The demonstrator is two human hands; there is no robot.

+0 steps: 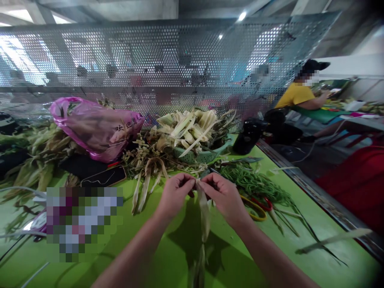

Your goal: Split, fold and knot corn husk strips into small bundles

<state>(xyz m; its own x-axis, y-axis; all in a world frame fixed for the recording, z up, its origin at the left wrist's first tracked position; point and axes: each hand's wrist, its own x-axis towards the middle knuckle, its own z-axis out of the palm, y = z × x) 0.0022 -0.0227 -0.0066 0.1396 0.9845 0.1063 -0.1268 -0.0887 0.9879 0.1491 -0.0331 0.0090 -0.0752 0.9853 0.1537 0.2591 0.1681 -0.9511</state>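
- Head view: the left hand (179, 188) is drawn into a pinch, thumb against fingers, on the upper end of a pale, husk-like strip (204, 218); the right hand (223, 194) pinches it just beside.
- The strip hangs between the forearms toward the near edge of the table (327, 212); the basket (195, 156) stands toward the far edge.
- Fingertip work on the strip's end seems in hand.
- Next likely calls for firm, close pinches; finer detail is too small to tell.
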